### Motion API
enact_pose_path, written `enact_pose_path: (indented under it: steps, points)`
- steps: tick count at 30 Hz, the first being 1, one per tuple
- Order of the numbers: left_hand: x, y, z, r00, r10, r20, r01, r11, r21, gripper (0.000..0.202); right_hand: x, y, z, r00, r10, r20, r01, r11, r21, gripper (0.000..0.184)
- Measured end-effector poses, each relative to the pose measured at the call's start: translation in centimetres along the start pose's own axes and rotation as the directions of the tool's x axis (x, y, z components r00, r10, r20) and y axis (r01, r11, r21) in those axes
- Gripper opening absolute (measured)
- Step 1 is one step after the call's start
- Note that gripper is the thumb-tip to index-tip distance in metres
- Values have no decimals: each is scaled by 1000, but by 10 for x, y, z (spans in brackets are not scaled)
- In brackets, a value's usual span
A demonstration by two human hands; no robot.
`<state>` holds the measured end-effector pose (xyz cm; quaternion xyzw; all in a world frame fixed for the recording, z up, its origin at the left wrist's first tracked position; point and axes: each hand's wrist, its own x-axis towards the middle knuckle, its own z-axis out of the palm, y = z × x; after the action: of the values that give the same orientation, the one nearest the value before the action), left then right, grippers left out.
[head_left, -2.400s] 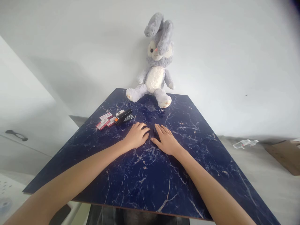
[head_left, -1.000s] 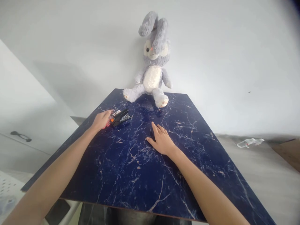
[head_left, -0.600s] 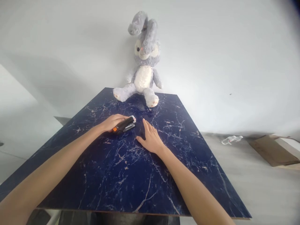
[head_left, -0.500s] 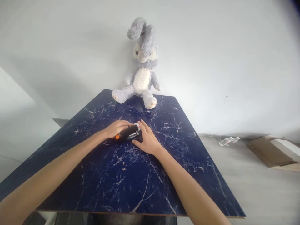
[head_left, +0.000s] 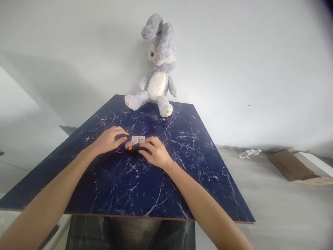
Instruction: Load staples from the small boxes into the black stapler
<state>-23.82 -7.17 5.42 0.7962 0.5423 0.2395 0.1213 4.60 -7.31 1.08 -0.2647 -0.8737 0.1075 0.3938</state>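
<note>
My left hand (head_left: 111, 139) is just left of a small pile on the blue marbled table (head_left: 140, 194). Its thumb and fingers are apart, with nothing between them. My right hand (head_left: 156, 152) has its fingers closed over a black object with an orange part (head_left: 130, 148), whose kind I cannot make out because the hand covers much of it. Against its far and left sides show small flat white-and-red pieces (head_left: 138, 138), like little boxes or cards with print on them.
A grey plush rabbit (head_left: 158, 85) sits at the table's far edge against the white wall. On the floor to the right lie a clear plastic bottle (head_left: 249, 153) and an opened cardboard box (head_left: 293, 165). A dark chair (head_left: 130, 232) shows below the near edge.
My left hand has let go of the black object and moved left, opening. My right hand has shifted slightly left over it. The white-and-red pieces now show. The view has tilted slightly.
</note>
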Motion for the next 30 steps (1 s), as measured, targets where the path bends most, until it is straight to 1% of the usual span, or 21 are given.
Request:
enact_pose_path:
  steps: [1,3,4,5,7,9,11,13,14,16,17,18,20,22,23,24,25,27,28,29,30]
  points:
    - [-1,-1,-2,998,-13,66,14,1000,-12,39,1,-1,0,1000,-14,-5,14,1000,-3,22]
    - [-2,-2,-2,980,-24,196,33,999,-42,41,2,-2,0,999,-28,-19,28,1000,-7,22]
    - [-2,-1,-1,971,-19,240,31,999,-45,41,2,-2,-1,999,-35,-26,35,999,-6,22]
    - [-3,0,1,964,-14,265,26,999,-40,41,2,-3,-2,999,-41,-30,41,999,-3,22]
    - [-4,0,2,961,-34,273,46,998,-39,40,2,-5,-2,999,-36,-26,37,999,6,21]
    - [-5,0,0,968,-88,237,109,991,-76,40,1,-8,-2,1000,-21,-6,21,1000,13,20]
    - [-7,1,-4,981,-121,150,142,981,-134,41,1,-12,-3,1000,7,-10,-7,1000,7,20]
    - [-9,6,-9,994,-98,47,106,975,-196,41,2,-16,-5,996,59,-69,-61,998,-27,23]
    - [-10,10,-10,997,-74,13,75,971,-227,41,3,-17,-8,990,88,-110,-95,994,-53,26]
    - [-11,18,-10,1000,-21,-3,19,955,-297,43,6,-18,-16,982,111,-155,-129,985,-115,37]
    - [-11,22,-9,1000,-4,-8,2,945,-327,45,7,-17,-21,984,101,-150,-122,983,-139,43]
    - [-11,25,-8,1000,1,-17,-7,936,-352,46,7,-16,-26,988,86,-125,-105,983,-151,47]
    - [-11,27,-5,999,-11,-37,-4,925,-381,48,7,-10,-35,996,75,-38,-79,988,-133,52]
    - [-10,26,-3,1000,-12,-1,10,919,-394,49,5,-4,-37,994,99,40,-95,992,-89,51]
    - [-10,25,-2,1000,2,31,11,913,-409,48,3,-1,-37,992,112,52,-108,991,-74,48]
    - [-11,25,-1,998,20,57,6,903,-429,47,2,0,-35,992,125,34,-122,990,-70,44]
    - [-12,26,0,997,35,64,-2,891,-453,46,1,0,-33,990,139,-17,-139,988,-73,40]
    - [-15,33,3,999,46,18,-30,862,-506,46,-1,-3,-30,977,158,-146,-171,982,-79,39]
    - [-17,38,5,999,43,-17,-46,846,-531,47,-1,-6,-30,972,154,-177,-170,982,-78,43]
    - [-19,43,9,998,37,-50,-59,829,-557,48,-2,-9,-29,975,142,-173,-156,985,-71,48]
    - [-21,49,12,997,31,-72,-67,805,-589,49,-2,-12,-29,981,125,-147,-136,989,-63,56]
